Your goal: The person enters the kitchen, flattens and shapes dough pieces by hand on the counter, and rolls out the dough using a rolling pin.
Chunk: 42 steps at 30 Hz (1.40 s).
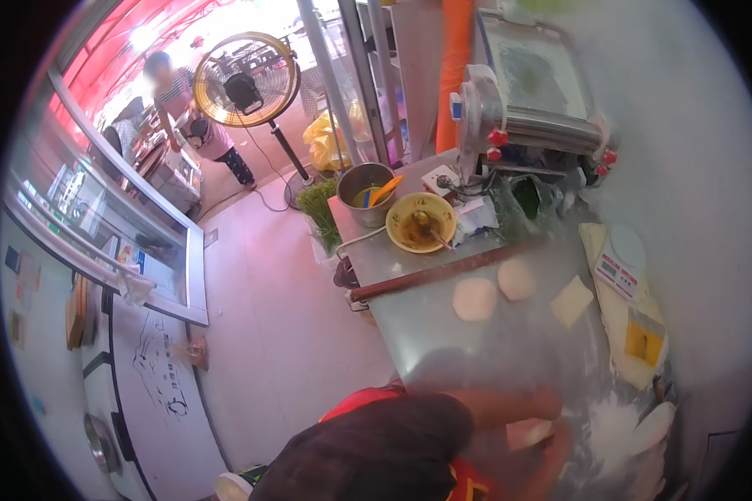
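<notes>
Metal table (418, 334): two dough rounds (475, 300), one square (571, 302), one piece (526, 432) by hands (545, 406); grip unclear.

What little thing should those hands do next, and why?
Perhaps round off the pale dough piece: the left hand is right at it, its visible part looks uneven, and two pale rounds lie farther along the metal table.

Two dough rounds (474, 299), one scale (617, 277), one fan (243, 90)
</notes>
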{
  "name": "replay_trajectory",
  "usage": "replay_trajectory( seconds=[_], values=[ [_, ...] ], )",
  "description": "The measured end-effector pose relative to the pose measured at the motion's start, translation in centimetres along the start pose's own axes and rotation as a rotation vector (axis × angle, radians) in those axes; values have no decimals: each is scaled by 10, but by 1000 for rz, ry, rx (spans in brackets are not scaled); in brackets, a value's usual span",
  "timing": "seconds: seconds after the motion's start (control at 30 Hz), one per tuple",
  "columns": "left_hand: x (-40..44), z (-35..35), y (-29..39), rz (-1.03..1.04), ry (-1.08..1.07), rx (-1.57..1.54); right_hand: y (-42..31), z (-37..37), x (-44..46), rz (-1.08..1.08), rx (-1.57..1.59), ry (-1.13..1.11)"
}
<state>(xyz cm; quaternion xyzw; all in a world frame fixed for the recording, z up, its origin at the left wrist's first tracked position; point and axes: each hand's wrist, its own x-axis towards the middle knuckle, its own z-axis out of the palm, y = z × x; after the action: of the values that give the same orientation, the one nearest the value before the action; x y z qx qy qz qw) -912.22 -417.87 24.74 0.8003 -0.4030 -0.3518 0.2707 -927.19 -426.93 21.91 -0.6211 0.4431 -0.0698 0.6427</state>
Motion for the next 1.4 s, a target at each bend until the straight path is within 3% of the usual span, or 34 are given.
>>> replay_trajectory(
  seconds=[0.07,0.1,0.17,0.23,0.3,0.37,0.5,0.57,0.7,0.77,0.87,0.9,0.93,0.97,1.0,1.03,1.1,1.13,1.2,1.3,1.4],
  values=[
    [-33,-17,4,189,160,-40,-31,32,-42,-125,-197,222],
    [-51,-28,3,278,246,-59,-37,38,-57,-174,-376,230],
    [-73,-45,3,366,-71,143,-45,49,-82,-267,-743,242],
    [-86,-31,-18,517,-51,271,-29,67,-93,-466,-846,309],
    [-95,26,-69,719,314,316,-2,89,-100,-665,-945,375],
    [-94,34,-83,793,370,326,15,103,-104,-859,-1041,442],
    [-86,27,-76,850,408,351,19,104,-100,-760,-1096,432],
    [-83,20,-64,626,144,146,48,78,-72,-828,-1291,410],
    [-110,-57,-28,262,-209,-241,-1,42,-36,-506,-873,186],
    [-120,-62,-43,211,-75,-250,-19,31,-30,-317,-663,65],
    [-144,-94,-51,153,72,-534,-64,53,-9,-356,-903,-314],
    [-141,-92,-59,144,134,-583,-50,68,7,-585,-981,-325],
    [-124,-70,-91,150,221,-445,-56,96,5,-493,-730,-456],
    [-114,-43,-125,159,249,-342,-65,116,10,-535,-1196,-576],
    [-111,-39,-145,213,312,-222,-55,133,19,-597,-1290,-528],
    [-100,-27,-166,281,407,-86,-73,142,6,-663,-1080,-444],
    [-80,-3,-198,373,612,115,-69,136,5,-475,-867,-72],
    [-98,-39,-170,310,544,61,-64,122,0,-499,-741,87],
    [-122,-95,-120,148,390,-57,-69,100,-32,-130,-573,218],
    [-117,-108,-93,23,191,-207,-52,74,-88,597,-187,-166],
    [-88,-88,-91,95,126,-155,-12,55,-92,95,-369,293]
  ],
)
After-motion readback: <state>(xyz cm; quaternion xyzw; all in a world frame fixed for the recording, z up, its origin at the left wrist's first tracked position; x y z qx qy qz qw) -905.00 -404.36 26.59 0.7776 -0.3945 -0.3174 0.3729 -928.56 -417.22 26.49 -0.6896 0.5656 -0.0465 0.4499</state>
